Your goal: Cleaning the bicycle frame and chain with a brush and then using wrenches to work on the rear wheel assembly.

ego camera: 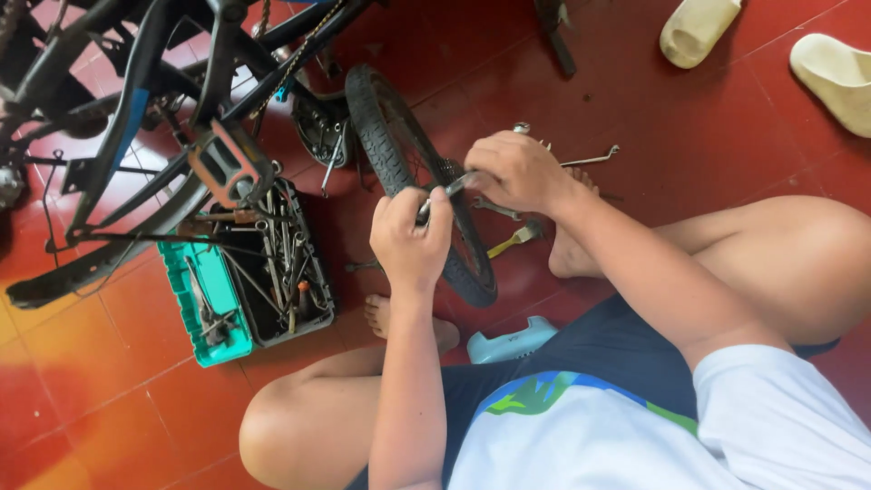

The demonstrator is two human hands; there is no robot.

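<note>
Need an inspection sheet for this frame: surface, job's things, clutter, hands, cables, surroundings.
Surface: red tiled floor; person sits on it.
Job's things: small bicycle wheel upright between the feet; metal wrench at its hub.
Clutter: open green toolbox full of tools; loose wrenches and yellow-handled tool behind the wheel; pale blue plastic piece by the shorts.
Hands: left hand grips the wrench; right hand closed at the hub, what it holds is hidden.
Cables: nothing seen.
Surroundings: black bicycle frame with pedal, top left; two cream slippers, top right.
</note>
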